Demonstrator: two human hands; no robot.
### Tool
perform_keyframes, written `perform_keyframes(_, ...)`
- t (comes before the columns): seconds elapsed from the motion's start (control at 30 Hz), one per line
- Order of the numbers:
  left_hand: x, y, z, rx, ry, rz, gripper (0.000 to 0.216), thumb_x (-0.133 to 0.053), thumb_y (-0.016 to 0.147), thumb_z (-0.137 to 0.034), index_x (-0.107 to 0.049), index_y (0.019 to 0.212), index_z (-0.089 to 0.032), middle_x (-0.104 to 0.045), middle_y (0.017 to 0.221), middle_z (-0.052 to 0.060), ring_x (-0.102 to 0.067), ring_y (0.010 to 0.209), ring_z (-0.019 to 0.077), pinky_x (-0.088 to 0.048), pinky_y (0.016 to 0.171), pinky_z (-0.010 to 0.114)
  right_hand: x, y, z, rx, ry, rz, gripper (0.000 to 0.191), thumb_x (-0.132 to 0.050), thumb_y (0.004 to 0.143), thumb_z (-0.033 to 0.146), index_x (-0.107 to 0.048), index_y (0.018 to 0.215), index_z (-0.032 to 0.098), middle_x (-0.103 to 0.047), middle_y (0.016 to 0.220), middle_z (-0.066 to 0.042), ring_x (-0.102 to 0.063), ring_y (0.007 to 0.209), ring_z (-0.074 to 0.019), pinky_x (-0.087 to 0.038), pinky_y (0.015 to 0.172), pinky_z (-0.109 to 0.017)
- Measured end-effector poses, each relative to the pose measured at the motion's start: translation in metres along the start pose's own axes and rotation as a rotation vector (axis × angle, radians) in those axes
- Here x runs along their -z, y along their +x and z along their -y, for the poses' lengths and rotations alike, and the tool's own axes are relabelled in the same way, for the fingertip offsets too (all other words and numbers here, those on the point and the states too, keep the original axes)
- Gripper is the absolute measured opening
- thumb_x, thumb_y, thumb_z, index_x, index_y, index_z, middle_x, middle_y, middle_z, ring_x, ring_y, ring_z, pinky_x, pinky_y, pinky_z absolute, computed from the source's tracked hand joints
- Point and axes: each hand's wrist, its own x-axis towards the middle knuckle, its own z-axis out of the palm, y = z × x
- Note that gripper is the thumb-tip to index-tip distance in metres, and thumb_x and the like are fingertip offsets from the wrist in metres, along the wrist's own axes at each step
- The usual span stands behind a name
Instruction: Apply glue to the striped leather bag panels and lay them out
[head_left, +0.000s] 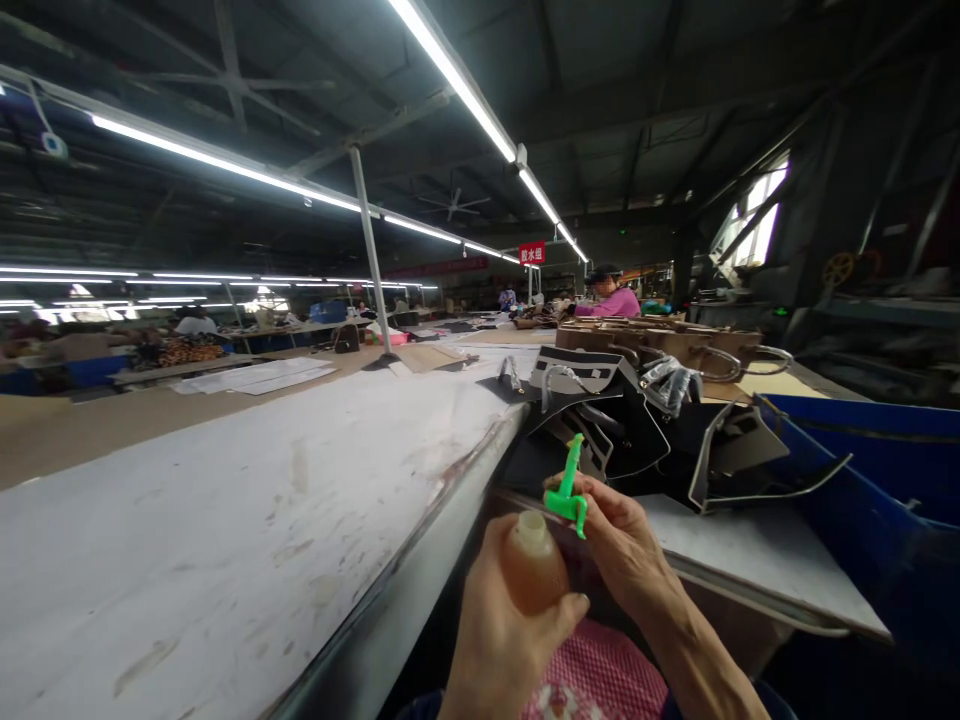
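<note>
A small bottle (pixel 531 570) of amber liquid, its pale neck uncapped and pointing up, sits low in the middle of the view, just above the person's lap; the left hand (pixel 504 640) is wrapped around its body from below, thumb across the front, grasping it firmly; just above and to the right of the neck, the right hand (pixel 619 535) pinches a bright green nozzle cap (pixel 568 493) between fingertips and thumb, the long spout of the cap tilted upward and away, its base close to the bottle's mouth but whether the two touch cannot be told; beneath the wrists a pink patterned cloth (pixel 600 680) covers the lap; beyond the hands lies a heap of black paper bags (pixel 607 420) with pale edges and looped handles, flattened and overlapping, resting on a grey board (pixel 757 560) that runs to the right; behind the heap stands a row of brown paper bags (pixel 660 340) with handles; a blue bin (pixel 870 450) rises at the right edge; to the left stretches a long white table (pixel 225 530), stained and bordered by a metal rim; far back a person in a pink top (pixel 611 295) sits at work, under strip lights (pixel 465 90) and a red sign (pixel 532 253).
</note>
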Motion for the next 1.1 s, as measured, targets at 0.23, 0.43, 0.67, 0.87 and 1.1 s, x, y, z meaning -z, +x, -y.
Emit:
perform_keyframes(0.23,-0.011,-0.008,-0.026,0.104,-0.136,0.254,0.049,-0.077,0.063,-0.021,-0.058,0.108,-0.015,-0.054,0.084,-0.003,-0.048,0.073,0.0103,-0.042,0.067,0.022,0.016,-0.004,0.025,0.013,-0.143,0.174,0.031,-0.069,0.089,0.056,-0.079,0.095,0.028,-0.060,0.088,-0.002,-0.048,0.064,-0.0096,-0.040,0.057,-0.020)
perform_keyframes(0.43,-0.008,-0.005,-0.026,0.120,-0.153,0.325,0.051,-0.079,0.063,-0.022,-0.056,0.107,-0.015,-0.049,0.079,-0.005,-0.043,0.069,0.0092,-0.036,0.062,0.022,0.022,-0.006,0.024,0.039,-0.139,0.170,0.030,-0.071,0.086,0.058,-0.080,0.093,0.030,-0.062,0.091,-0.004,-0.055,0.075,-0.0139,-0.046,0.065,-0.022)
perform_keyframes(0.67,-0.007,-0.003,-0.024,0.129,-0.170,0.352,0.056,-0.082,0.061,-0.023,-0.057,0.111,-0.015,-0.054,0.084,-0.003,-0.047,0.073,0.0110,-0.039,0.065,0.023,0.026,-0.002,0.019,0.113,-0.184,0.162,0.033,-0.068,0.088,0.060,-0.079,0.092,0.029,-0.064,0.092,-0.005,-0.057,0.081,-0.0163,-0.046,0.071,-0.024)
perform_keyframes(0.87,-0.004,-0.002,-0.026,0.139,-0.206,0.382,0.058,-0.084,0.060,-0.020,-0.059,0.112,-0.015,-0.054,0.086,-0.004,-0.045,0.074,0.0107,-0.039,0.067,0.023,0.032,0.002,0.020,0.152,-0.238,0.200,0.034,-0.067,0.090,0.056,-0.079,0.095,0.025,-0.064,0.093,-0.007,-0.058,0.082,-0.0183,-0.049,0.073,-0.025)
perform_keyframes(1.1,-0.004,-0.001,-0.027,0.162,-0.206,0.375,0.058,-0.086,0.060,-0.020,-0.060,0.113,-0.016,-0.057,0.086,-0.005,-0.046,0.072,0.0098,-0.040,0.066,0.022,0.030,0.003,0.020,0.158,-0.220,0.278,0.034,-0.065,0.091,0.058,-0.078,0.095,0.027,-0.065,0.093,-0.007,-0.059,0.082,-0.0184,-0.050,0.071,-0.025)
